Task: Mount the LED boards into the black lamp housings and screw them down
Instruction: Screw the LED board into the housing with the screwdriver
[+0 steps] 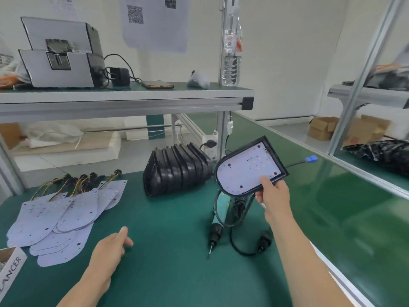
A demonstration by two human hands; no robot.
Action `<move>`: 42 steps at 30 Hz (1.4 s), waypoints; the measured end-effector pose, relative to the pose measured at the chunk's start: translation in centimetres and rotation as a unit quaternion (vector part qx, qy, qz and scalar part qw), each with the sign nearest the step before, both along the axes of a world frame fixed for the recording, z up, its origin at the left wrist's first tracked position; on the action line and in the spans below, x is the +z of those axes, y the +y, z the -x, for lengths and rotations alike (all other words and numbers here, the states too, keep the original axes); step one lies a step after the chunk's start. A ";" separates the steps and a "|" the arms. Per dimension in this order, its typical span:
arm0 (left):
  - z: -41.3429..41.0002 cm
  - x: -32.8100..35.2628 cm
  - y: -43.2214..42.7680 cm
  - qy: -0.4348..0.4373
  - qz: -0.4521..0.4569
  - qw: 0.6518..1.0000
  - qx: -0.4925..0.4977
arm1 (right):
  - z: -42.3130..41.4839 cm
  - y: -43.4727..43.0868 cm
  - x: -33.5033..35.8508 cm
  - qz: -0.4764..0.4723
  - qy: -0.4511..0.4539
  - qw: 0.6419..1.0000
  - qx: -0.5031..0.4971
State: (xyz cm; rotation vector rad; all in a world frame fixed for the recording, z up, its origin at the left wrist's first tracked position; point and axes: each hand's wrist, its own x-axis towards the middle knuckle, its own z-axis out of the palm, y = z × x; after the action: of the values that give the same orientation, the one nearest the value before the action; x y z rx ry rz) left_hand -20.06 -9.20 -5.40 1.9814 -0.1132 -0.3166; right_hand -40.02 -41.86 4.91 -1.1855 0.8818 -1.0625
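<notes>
My right hand (273, 194) grips a black lamp housing (275, 151) by its near edge and holds it tilted above the green mat. A white LED board (245, 168) sits inside it, and a cable with a blue connector (311, 159) trails from it to the right. My left hand (110, 245) rests on the mat with loosely curled fingers, holding nothing. Several loose white LED boards (62, 216) with yellow wires lie fanned out at the left. A row of stacked black housings (177, 171) stands in the middle. An electric screwdriver (215, 227) lies under the held housing.
A cardboard box of screws (10, 265) sits at the near left corner. A black cable (247, 244) loops beside the screwdriver. A shelf (124, 96) above carries a grey machine, a power adapter, a phone and a bottle. The bench edge rail (345, 282) runs along the right.
</notes>
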 end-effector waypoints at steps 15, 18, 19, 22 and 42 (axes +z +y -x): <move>-1.4 -0.8 -0.2 0.009 -0.019 1.000 -0.003 | 10.0 -12.5 -3.0 -0.170 -0.155 0.938 -0.260; -1.1 -0.6 -0.2 -0.011 -0.027 1.000 -0.012 | 12.2 -13.7 -3.8 -0.162 0.041 0.945 -0.281; -1.0 -0.5 -0.2 -0.015 -0.030 0.999 -0.014 | 12.3 -13.7 -4.3 -0.141 0.175 0.927 -0.300; -0.7 0.0 -0.3 -0.019 -0.030 0.999 -0.019 | 14.1 -13.6 -5.3 -0.100 0.303 0.897 -0.306; 0.6 0.9 -0.5 0.011 0.006 1.000 -0.016 | 8.0 -5.6 0.0 -0.220 -0.199 0.932 -0.206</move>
State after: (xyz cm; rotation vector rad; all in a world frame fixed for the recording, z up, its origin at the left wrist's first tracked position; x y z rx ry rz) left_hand -20.64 -9.73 -4.49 1.9648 -0.1335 -0.3569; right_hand -48.01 -47.45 4.89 -0.3927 0.9977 -1.2964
